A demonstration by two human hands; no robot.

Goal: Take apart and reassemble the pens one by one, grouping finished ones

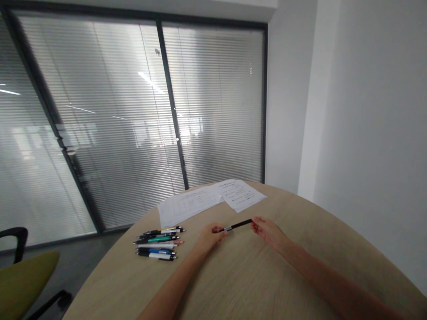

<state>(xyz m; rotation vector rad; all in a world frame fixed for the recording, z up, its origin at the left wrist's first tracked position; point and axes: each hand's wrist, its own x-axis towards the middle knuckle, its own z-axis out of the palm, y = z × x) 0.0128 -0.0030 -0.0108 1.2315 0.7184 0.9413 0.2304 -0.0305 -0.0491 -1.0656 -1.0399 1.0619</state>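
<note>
A black pen (240, 224) with a pale band near its left end is stretched between my two hands, just above the table. My left hand (213, 236) pinches the banded end. The fingers of my right hand (264, 228) are closed on the other end. To the left of my left hand lies a row of several pens (156, 245), side by side, in black, yellow, green, white and blue. Both pen tips are covered by my fingers.
The round wooden table (213, 289) fills the lower middle. Printed paper sheets (190, 205) overlap near its far edge. A green chair (28, 284) with black armrests stands at the left. Beyond are a glass partition with blinds (116, 111) and a white wall (370, 111).
</note>
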